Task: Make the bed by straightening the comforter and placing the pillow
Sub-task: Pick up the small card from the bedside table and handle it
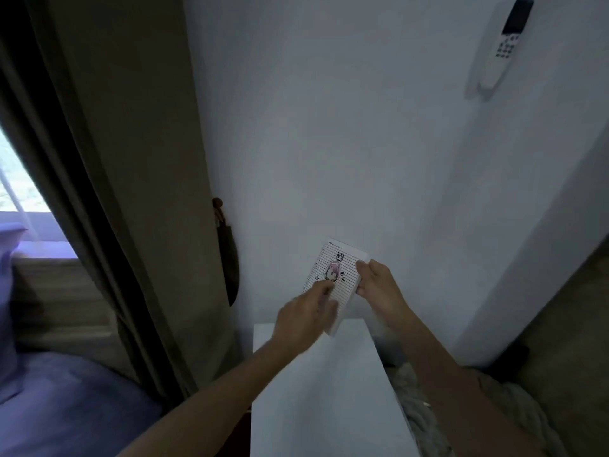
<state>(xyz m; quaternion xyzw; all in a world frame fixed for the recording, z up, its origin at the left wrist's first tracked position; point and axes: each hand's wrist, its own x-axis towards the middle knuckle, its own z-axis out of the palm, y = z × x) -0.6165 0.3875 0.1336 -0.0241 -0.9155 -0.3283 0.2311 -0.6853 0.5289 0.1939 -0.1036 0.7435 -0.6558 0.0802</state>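
Note:
A white book with a lined cover and a pink cartoon picture stands upright against the wall, over the back of a white bedside table. My left hand grips its lower left side and my right hand holds its right edge. At the lower left lies the bed with blue-purple bedding. A purple pillow shows at the far left edge, mostly cut off by the frame.
A brown curtain hangs left of the table, with a tieback hook on the wall. A white remote sits in a wall holder at the upper right. A cream knitted fabric lies right of the table.

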